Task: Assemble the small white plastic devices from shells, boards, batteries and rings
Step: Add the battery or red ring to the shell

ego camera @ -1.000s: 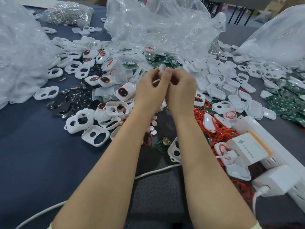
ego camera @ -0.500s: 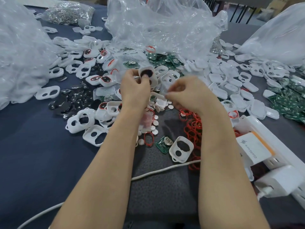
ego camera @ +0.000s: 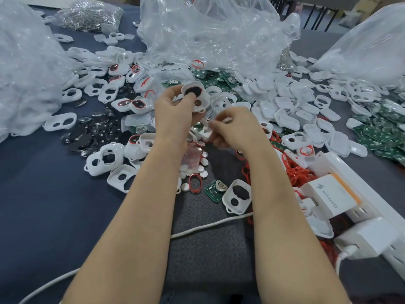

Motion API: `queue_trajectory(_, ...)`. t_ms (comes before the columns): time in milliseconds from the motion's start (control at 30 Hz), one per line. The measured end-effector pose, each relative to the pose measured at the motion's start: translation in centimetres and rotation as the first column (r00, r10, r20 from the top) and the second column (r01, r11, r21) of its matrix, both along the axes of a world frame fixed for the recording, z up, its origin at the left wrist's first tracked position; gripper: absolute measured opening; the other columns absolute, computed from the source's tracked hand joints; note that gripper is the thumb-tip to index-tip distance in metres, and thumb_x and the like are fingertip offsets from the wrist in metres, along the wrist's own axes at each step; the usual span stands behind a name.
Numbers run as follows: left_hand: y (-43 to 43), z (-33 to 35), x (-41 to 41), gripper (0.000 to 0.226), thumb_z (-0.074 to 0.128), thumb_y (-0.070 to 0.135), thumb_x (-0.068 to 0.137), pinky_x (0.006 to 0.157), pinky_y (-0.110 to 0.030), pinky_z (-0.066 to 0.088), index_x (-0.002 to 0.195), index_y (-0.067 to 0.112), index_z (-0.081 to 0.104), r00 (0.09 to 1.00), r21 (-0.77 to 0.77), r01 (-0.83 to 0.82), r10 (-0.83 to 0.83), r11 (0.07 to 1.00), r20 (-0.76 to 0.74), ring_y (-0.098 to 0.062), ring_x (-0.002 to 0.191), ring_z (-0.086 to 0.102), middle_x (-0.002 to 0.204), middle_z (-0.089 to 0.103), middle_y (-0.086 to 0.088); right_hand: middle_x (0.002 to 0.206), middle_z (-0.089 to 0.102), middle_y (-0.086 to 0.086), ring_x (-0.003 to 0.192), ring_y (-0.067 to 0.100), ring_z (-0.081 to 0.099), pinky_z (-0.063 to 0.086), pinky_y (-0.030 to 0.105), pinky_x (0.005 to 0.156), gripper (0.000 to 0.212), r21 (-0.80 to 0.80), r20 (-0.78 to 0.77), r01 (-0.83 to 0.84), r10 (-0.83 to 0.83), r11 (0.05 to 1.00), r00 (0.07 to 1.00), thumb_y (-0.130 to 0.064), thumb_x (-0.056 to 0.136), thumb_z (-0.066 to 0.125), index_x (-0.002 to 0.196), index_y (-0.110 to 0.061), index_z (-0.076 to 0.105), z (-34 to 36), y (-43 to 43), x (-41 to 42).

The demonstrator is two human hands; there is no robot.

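Right grip (ego camera: pixel 235 128) has drifted left, nearer the left grip (ego camera: pixel 175 110).
Left grip clasps a white shell (ego camera: pixel 194 96) above the table (ego camera: pixel 43 205), thumb on its dark opening; right grip is curled, content unclear.

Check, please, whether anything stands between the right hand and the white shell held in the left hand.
Nothing visible does. The right hand is nearer and to the right of the white shell that the left hand grips; only an open gap separates them.
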State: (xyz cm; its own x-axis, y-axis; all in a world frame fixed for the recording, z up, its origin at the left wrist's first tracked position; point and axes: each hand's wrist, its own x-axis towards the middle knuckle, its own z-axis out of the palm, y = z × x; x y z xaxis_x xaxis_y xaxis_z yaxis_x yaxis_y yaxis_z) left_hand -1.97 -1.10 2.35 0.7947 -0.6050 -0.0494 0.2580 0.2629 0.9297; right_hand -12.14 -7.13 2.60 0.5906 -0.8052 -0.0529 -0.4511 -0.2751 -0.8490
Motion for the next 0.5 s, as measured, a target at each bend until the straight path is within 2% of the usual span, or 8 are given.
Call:
queue_trajectory(67,0.05,0.09,-0.1,0.016,0.057,0.003,0.093,0.059,-0.022,0.057,0.087,0.018,0.057,1.0,-0.02,0.029,-0.028,0.999,0.001,-0.02,0.08,0.065,0.086,0.062,-0.007,0.062,0.067,0.008,0.048,0.011,0.064,0.056,0.024,0.054,0.013,0.07,0.239,0.089,-0.104,0.994,0.965,-0.003,0.09,0.06,0.078,-0.009,0.061,0.2,-0.1,-0.01)
queue_trajectory(133,0.07,-0.01,-0.21,0.015,0.06,0.005,0.092,0.059,-0.022,0.056,0.088,0.019,0.058,0.998,-0.017,0.054,-0.054,0.998,0.014,-0.026,0.086,0.067,0.087,0.064,-0.009,0.068,0.069,0.007,0.057,0.013,0.067,0.059,0.029,0.064,0.015,0.036,0.354,0.165,-0.167,0.986,0.92,-0.003,0.087,0.06,0.078,-0.014,0.061,0.32,-0.2,0.07)
queue_trajectory(200,-0.03,-0.2,-0.35,0.012,0.061,0.007,0.092,0.066,-0.027,0.059,0.091,0.019,0.059,0.997,0.005,0.064,-0.065,0.998,0.033,-0.031,0.094,0.069,0.089,0.066,-0.01,0.073,0.069,0.004,0.061,0.009,0.066,0.058,0.026,0.067,0.016,-0.022,0.421,0.207,-0.179,0.978,0.889,-0.005,0.087,0.06,0.08,-0.019,0.059,0.41,-0.17,0.09)
queue_trajectory(267,-0.14,-0.39,-0.44,0.011,0.061,0.009,0.093,0.069,-0.029,0.06,0.093,0.02,0.059,0.996,0.029,0.069,-0.07,0.997,0.054,-0.033,0.097,0.069,0.088,0.068,-0.008,0.079,0.07,0.003,0.061,0.004,0.064,0.055,0.02,0.065,0.019,-0.073,0.444,0.215,-0.161,0.974,0.881,-0.006,0.089,0.059,0.084,-0.024,0.054,0.46,-0.15,0.04)
queue_trajectory(333,-0.16,-0.53,-0.48,0.01,0.059,0.012,0.094,0.056,-0.02,0.055,0.094,0.021,0.058,0.994,0.074,0.074,-0.08,0.994,0.077,-0.03,0.095,0.07,0.087,0.068,-0.006,0.085,0.071,0.005,0.066,0.007,0.066,0.054,0.02,0.067,0.02,-0.107,0.436,0.209,-0.143,0.972,0.888,-0.008,0.09,0.06,0.087,-0.025,0.05,0.53,-0.12,0.01)
queue_trajectory(367,-0.19,-0.57,-0.5,0.009,0.058,0.013,0.095,0.055,-0.018,0.053,0.095,0.021,0.058,0.993,0.092,0.081,-0.088,0.992,0.08,-0.028,0.092,0.07,0.089,0.068,-0.006,0.087,0.071,0.006,0.071,0.011,0.067,0.055,0.023,0.069,0.019,-0.126,0.425,0.205,-0.134,0.971,0.895,-0.008,0.09,0.061,0.088,-0.024,0.051,0.54,-0.14,0.01)
queue_trajectory(433,-0.3,-0.7,-0.51,0.01,0.055,0.012,0.096,0.069,-0.026,0.058,0.093,0.02,0.059,0.992,0.094,0.105,-0.112,0.99,0.063,-0.022,0.085,0.068,0.09,0.066,-0.006,0.088,0.07,0.007,0.078,0.019,0.068,0.057,0.031,0.075,0.015,-0.171,0.389,0.197,-0.118,0.965,0.914,-0.007,0.089,0.062,0.087,-0.021,0.056,0.56,-0.11,0.05)
queue_trajectory(500,-0.39,-0.73,-0.58,0.013,0.053,0.01,0.096,0.079,-0.032,0.057,0.091,0.019,0.06,0.991,0.096,0.128,-0.132,0.987,0.036,-0.015,0.075,0.065,0.09,0.065,-0.006,0.087,0.07,0.005,0.081,0.02,0.067,0.057,0.035,0.079,0.013,-0.196,0.364,0.193,-0.112,0.961,0.925,-0.007,0.088,0.063,0.087,-0.02,0.06,0.55,-0.1,0.11)
